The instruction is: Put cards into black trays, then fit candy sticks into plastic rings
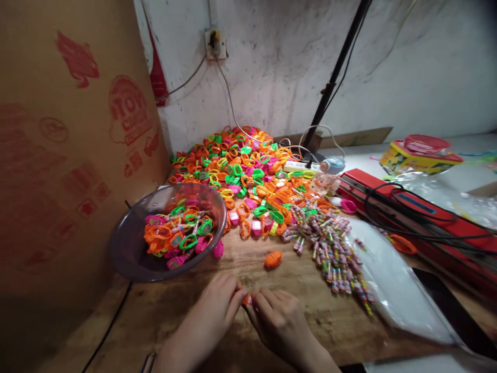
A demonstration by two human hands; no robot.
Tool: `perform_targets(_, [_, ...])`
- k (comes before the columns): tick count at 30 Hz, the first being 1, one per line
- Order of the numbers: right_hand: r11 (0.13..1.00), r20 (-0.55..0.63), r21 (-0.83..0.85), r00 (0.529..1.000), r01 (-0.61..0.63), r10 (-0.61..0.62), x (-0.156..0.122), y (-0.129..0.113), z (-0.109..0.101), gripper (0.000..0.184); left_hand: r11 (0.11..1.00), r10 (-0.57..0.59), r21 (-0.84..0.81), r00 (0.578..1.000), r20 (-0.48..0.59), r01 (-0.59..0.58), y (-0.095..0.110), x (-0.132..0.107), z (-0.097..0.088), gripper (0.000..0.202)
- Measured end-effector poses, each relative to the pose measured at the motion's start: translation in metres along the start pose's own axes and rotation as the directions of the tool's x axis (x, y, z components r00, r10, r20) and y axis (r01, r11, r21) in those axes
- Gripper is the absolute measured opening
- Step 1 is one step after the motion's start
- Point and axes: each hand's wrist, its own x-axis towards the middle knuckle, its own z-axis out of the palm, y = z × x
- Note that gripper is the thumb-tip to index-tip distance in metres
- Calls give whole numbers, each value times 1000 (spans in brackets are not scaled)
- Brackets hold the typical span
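Note:
My left hand [219, 303] and my right hand [281, 313] meet low in the middle of the view, above the wooden table. Between their closed fingertips shows a small orange toy watch [247, 300]; most of it is hidden by the fingers. Just beyond them lies another orange toy watch [273, 259], closed into a loop. Left of my hands stands a purple translucent bowl [128, 259] holding orange, pink and green toy watches [166, 238] with some candy tubes among them. To the right, many thin wrapped candy tubes [334, 254] lie in a heap.
A large pile of colourful toy watches [233, 160] spreads back to the wall. A tall cardboard box [77, 155] borders the left side. Clear plastic bags [404, 290], a red sealing machine [423, 207] with black cables and a yellow box [419, 158] occupy the right. A power strip [301, 167] sits behind.

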Motion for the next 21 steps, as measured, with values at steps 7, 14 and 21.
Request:
perform_targets(7, [986, 71, -71, 986, -149, 154, 0, 51, -5, 36, 964, 114, 265, 868, -484, 21, -10, 15, -26, 25])
perform_targets(14, [810, 353, -474, 768, -347, 535, -29, 165, 3, 40, 820, 246, 558, 803, -542, 125, -23, 18, -11, 31])
perform_targets(21, [839, 416, -440, 755, -321, 507, -14, 167, 16, 36, 920, -159, 269, 897, -412, 286, -49, 57, 41, 59])
